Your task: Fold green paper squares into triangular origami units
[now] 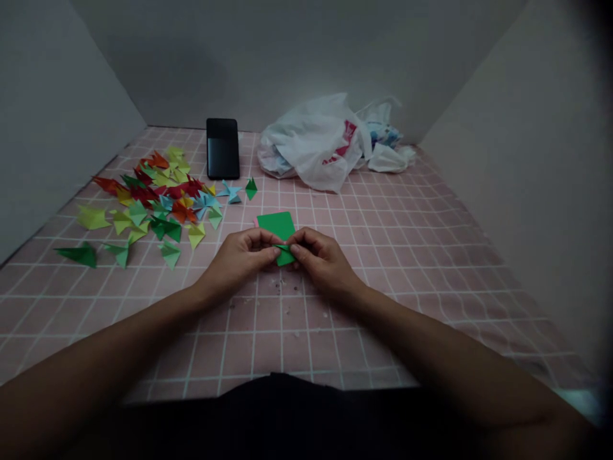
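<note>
Pinching a folded green paper square (276,231) at frame centre, the left hand (238,260) and right hand (323,260) meet above a pink grid mat (421,255), with folded multicoloured paper pieces (153,204) at left, a black smartphone (223,148) and crumpled white plastic bag (311,144) beyond.

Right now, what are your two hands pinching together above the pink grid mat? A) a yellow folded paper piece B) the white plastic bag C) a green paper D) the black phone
C: the left hand and right hand meet with their fingers on the green paper.
</note>
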`<action>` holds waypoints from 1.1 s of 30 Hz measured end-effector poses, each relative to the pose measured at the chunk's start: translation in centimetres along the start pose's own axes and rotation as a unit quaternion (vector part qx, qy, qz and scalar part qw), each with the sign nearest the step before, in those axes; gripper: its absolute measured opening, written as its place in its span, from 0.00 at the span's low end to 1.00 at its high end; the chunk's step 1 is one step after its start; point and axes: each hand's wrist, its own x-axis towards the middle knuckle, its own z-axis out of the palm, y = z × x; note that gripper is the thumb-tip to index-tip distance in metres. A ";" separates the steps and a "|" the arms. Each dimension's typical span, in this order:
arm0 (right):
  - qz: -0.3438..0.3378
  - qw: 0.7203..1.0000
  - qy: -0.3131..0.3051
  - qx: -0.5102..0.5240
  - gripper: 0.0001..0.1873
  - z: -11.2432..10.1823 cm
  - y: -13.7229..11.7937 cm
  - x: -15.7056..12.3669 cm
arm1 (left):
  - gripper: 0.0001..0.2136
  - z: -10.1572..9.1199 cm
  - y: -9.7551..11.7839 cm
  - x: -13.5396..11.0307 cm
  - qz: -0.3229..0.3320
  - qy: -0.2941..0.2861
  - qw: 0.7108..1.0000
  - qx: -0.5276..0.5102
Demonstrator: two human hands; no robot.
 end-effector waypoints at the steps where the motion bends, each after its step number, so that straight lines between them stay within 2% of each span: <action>1: -0.008 1.000 -0.006 0.007 0.06 0.0 -0.1 0.0 | 0.12 0.0 0.0 0.0 -0.004 0.006 1.000 -0.008; 5: -0.059 0.998 -0.016 -0.006 0.11 0.0 -0.3 0.0 | 0.10 -0.2 0.1 0.0 -0.011 0.026 0.999 -0.028; 8: -0.080 0.996 -0.002 -0.034 0.07 0.0 -0.3 -0.2 | 0.09 -0.2 0.2 0.0 -0.022 0.025 0.999 -0.035; 13: -0.089 0.993 0.015 -0.080 0.02 -0.2 -0.1 -0.3 | 0.09 -0.1 0.2 0.1 -0.033 0.015 0.998 -0.052; 21: -0.101 0.992 0.023 -0.070 0.02 -0.2 0.5 -0.3 | 0.08 -0.2 0.0 0.1 -0.028 0.025 0.997 -0.066; 26: -0.167 0.979 0.029 -0.116 0.06 -0.3 0.3 -0.3 | 0.09 -0.2 0.3 0.0 -0.030 0.025 0.996 -0.075; 30: -0.239 0.959 0.004 -0.154 0.09 -0.6 0.0 -0.2 | 0.09 -0.2 0.5 0.0 -0.058 0.026 0.993 -0.102; 33: -0.258 0.952 -0.001 -0.167 0.10 -0.6 -0.2 -0.2 | 0.09 -0.3 0.2 0.1 -0.072 0.022 0.990 -0.121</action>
